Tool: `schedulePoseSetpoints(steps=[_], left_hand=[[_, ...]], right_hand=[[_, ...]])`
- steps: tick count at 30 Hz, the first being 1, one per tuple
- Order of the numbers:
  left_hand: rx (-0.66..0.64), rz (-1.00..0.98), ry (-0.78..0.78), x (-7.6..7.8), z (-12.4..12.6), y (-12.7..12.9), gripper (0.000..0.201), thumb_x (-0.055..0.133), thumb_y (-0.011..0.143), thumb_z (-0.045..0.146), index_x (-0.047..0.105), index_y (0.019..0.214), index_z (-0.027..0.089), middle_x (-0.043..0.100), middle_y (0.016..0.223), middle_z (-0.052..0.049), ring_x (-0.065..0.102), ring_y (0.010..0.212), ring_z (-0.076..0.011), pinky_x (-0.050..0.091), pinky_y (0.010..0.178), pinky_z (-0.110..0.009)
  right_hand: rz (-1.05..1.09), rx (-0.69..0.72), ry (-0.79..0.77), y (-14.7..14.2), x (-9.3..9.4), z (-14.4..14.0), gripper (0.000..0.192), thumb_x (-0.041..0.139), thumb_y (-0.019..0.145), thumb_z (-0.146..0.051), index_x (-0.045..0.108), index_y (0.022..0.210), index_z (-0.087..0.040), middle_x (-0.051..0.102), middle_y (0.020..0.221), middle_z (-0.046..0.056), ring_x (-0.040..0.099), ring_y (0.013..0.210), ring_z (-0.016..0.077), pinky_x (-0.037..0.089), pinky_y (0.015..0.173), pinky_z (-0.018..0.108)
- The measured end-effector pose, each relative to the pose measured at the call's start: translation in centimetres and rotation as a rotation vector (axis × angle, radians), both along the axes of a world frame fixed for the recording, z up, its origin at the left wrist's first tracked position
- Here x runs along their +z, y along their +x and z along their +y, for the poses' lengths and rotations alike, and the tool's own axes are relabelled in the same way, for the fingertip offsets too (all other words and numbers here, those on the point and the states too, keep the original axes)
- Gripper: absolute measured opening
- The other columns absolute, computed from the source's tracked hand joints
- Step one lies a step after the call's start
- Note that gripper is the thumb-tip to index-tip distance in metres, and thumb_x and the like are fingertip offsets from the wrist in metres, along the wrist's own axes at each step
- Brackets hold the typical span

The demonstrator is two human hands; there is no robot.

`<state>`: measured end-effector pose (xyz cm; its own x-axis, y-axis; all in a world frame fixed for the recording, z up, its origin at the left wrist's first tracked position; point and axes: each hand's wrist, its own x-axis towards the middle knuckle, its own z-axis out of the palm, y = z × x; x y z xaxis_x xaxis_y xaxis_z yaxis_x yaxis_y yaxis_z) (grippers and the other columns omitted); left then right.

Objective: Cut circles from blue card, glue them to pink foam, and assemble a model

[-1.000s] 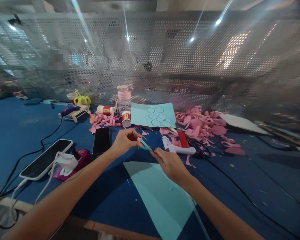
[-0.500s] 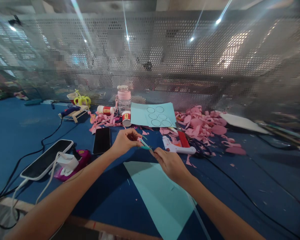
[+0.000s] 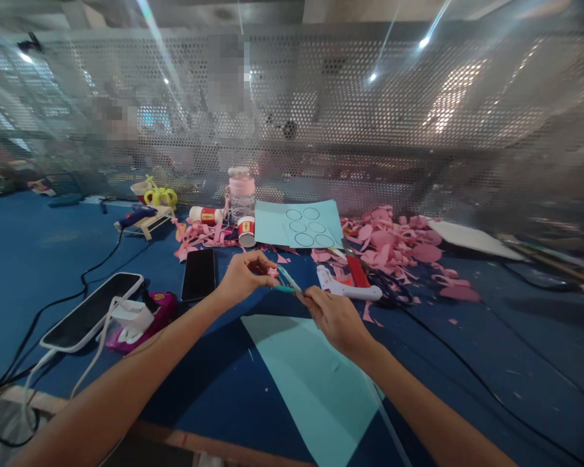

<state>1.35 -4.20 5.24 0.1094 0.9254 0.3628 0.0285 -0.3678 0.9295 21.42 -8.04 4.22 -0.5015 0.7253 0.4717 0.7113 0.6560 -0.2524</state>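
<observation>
Hands: I have both raised just above the blue bench, meeting near its middle, forearms coming in from the near edge.
Left hand: my left hand is curled, fingertips pinched on one end of the thin teal strip.
Right hand: my right hand is knuckles-up, fingers closed on the strip's other end.
Strip: narrow, pale teal, slightly slanted, stretched between my two hands; too small for me to read its edges.
Teal sheet: a large teal sheet lies flat under my right wrist, running toward the near edge.
Marked sheet: a second teal sheet with drawn circles lies toward the far edge.
Pink scraps: pink paper scraps are heaped by the far edge, right of the marked sheet.
Glue gun: a white glue gun lies just beyond my right hand.
Phone: a dark phone lies flat, left of my left hand.
</observation>
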Motion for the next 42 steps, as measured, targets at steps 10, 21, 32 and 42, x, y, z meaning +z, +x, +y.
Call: schedulePoseSetpoints(steps=[10, 21, 32, 42], left_hand=[[0.048, -0.047, -0.020, -1.0, 0.5, 0.0, 0.025, 0.078, 0.051, 0.024, 0.062, 0.067, 0.014, 0.062, 0.061, -0.001, 0.058, 0.056, -0.0114, 0.048, 0.053, -0.023], [-0.014, -0.196, -0.145, -3.7, 1.3, 1.1, 0.032, 0.082, 0.043, 0.023, 0.058, 0.062, 0.013, 0.062, 0.061, 0.002, 0.056, 0.057, -0.0090, 0.046, 0.056, -0.021], [-0.117, -0.233, -0.150, -4.1, 0.5, 1.9, 0.034, 0.083, 0.043, 0.023, 0.055, 0.060, 0.013, 0.063, 0.062, 0.001, 0.057, 0.056, -0.0090, 0.047, 0.055, -0.022], [-0.177, -0.214, -0.168, -4.1, -0.2, 2.3, 0.032, 0.083, 0.044, 0.022, 0.056, 0.060, 0.013, 0.063, 0.061, 0.000, 0.056, 0.054, -0.0081, 0.047, 0.052, -0.020]], right_hand=[[1.110, -0.027, -0.587, -0.4, 0.7, 0.6, 0.031, 0.056, 0.077, -0.049, 0.045, 0.076, -0.020, 0.061, 0.059, -0.002, 0.058, 0.044, 0.0122, 0.045, 0.036, 0.022], [1.594, -0.072, -0.744, 0.0, 1.2, 1.7, 0.034, 0.079, 0.053, -0.039, 0.057, 0.066, -0.018, 0.065, 0.068, -0.003, 0.059, 0.061, 0.0084, 0.049, 0.050, 0.016], [1.950, 0.004, -1.061, 0.5, 2.1, 1.7, 0.020, 0.071, 0.065, -0.007, 0.059, 0.076, -0.019, 0.060, 0.064, -0.005, 0.043, 0.039, -0.0017, 0.040, 0.034, 0.002], [2.078, -0.016, -1.071, 0.7, 1.9, 1.8, 0.056, 0.048, 0.064, 0.012, 0.057, 0.106, -0.025, 0.057, 0.062, -0.006, 0.053, 0.041, 0.0023, 0.048, 0.037, 0.004]])
